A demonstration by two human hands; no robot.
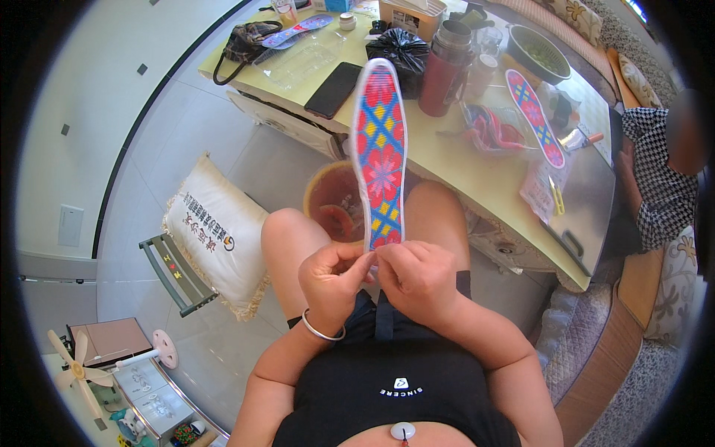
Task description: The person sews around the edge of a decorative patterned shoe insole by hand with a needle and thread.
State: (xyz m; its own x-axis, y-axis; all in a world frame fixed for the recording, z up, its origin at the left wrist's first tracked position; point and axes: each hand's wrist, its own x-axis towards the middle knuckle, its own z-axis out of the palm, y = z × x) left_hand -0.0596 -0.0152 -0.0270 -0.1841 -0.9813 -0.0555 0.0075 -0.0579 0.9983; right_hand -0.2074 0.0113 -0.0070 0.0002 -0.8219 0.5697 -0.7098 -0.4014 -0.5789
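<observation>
Just below the middle of the frame, the left hand (331,279) and the right hand (417,276) meet, each pinched with thumb and fingers on the heel end of an embroidered insole (380,149) that stands upright and reaches toward the top centre, its red, blue and yellow flower pattern facing the camera. Behind it, the near edge of a pale yellow table (462,175) runs diagonally from the upper left to the right side, close above the knees, leaving little room there; open tiled floor (186,112) lies at the left. A round bin (335,205) sits between the knees and the table edge. On the table, a black phone (333,89) lies left of the insole's tip, a black bag (398,48) and a dark red flask (443,71) just right of it, a second patterned insole (534,115) farther right, and a cardboard box (412,15) at the top. A white cushion (220,231) with dark printed characters leans at the left, beside a small striped stool (175,272).
</observation>
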